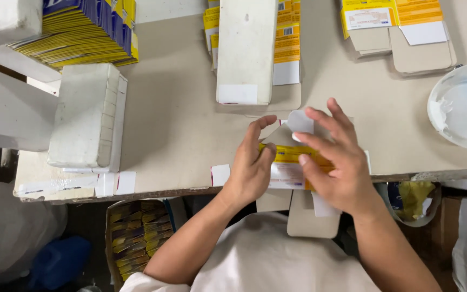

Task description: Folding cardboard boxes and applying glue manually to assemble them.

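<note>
Both hands work on 1 flat, unfolded yellow-and-white carton blank (290, 162) lying at the near edge of the cardboard-covered worktable (179, 124). The left hand (251, 165) grips the blank's left end, fingers curled over its top edge and thumb pressed near the yellow band. The right hand (333, 162) lies spread across the blank's right part, fingers extended and pressing down, with the fingertips (301, 136) touching a white tab that sticks up just beyond them. The blank's grey flaps hang off the table edge below both wrists.

Directly beyond the hands stands a long white block (246, 51) resting on a row of more flat cartons (287, 40). Far to the left of the left hand sits a second white block (85, 116), and beyond that a fanned stack of blue-and-yellow cartons (82, 30). Beyond the right hand lie 2 opened-out carton blanks (401, 32). To the right of the right hand is a shallow white bowl (463, 105). Below the left forearm, under the table, a cardboard box (136, 232) holds bundled cartons.
</note>
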